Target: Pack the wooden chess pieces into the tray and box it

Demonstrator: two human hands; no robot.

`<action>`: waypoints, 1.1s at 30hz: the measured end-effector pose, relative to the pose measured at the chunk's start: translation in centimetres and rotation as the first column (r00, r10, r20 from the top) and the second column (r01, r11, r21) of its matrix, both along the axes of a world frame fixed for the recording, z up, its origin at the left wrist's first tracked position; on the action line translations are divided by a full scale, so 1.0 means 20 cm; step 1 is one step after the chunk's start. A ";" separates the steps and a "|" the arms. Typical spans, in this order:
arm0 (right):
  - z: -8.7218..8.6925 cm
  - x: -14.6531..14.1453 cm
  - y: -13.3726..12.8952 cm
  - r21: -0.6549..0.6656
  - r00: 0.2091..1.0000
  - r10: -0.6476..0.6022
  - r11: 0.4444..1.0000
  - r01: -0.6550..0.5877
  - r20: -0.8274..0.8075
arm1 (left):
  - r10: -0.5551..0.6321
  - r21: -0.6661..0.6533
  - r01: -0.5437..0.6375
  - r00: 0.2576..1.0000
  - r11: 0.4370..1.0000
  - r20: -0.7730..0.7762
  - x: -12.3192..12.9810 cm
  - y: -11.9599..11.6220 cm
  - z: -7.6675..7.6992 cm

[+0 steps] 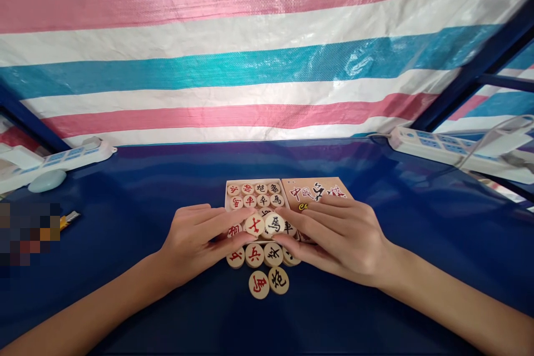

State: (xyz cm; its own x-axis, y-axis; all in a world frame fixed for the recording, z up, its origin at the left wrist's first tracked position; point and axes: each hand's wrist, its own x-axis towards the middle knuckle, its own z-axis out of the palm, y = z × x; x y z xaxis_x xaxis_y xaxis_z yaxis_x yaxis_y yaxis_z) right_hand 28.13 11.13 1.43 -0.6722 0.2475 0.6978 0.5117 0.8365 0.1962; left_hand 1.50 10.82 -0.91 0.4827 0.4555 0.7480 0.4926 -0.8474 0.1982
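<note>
My left hand (200, 233) pinches a round wooden Chinese chess piece with a red character (254, 225). Beside it, my right hand (342, 233) grips a chess piece with a black character (275, 224). The two pieces touch or nearly touch, held over an open white box (226, 192) in which rows of chess pieces (249, 201) lie. My hands hide part of the box's contents. Just in front of the box, a row of pieces (254, 255) rests on the table. Nearer to me lie a red-marked piece (259, 285) and a black-marked piece (278, 280), side by side.
The printed box lid (317, 189) lies right of the box, partly under my right hand. White power strips stand at the left (79, 158) and right (442, 150) of the blue table (179, 178). A pale rounded object (47, 180) and a yellow-handled tool (69, 219) lie left.
</note>
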 end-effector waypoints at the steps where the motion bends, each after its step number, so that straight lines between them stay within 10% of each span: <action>1: 0.00 0.00 0.00 0.000 1.000 0.003 1.000 -0.003 -0.001 | 0.001 0.002 -0.001 1.000 1.000 0.002 0.00 0.00 0.00; 7: 0.00 0.00 0.00 0.020 1.000 0.020 1.000 -0.020 0.003 | -0.008 -0.013 0.008 1.000 1.000 0.020 0.01 -0.01 0.02; 15: 0.02 0.03 0.04 -0.089 0.989 -0.146 0.986 0.144 -0.027 | 0.155 -0.345 -0.111 0.982 0.932 0.104 -0.05 0.09 0.07; 24: 0.02 0.03 0.04 -0.241 0.971 -0.226 0.941 0.237 0.074 | 0.064 -0.378 -0.104 0.991 0.920 -0.117 -0.08 0.14 0.09; 33: 0.05 0.01 0.05 -0.422 0.987 -0.036 0.901 0.101 0.160 | -0.120 -0.424 0.050 0.983 0.904 -0.139 -0.09 0.12 0.10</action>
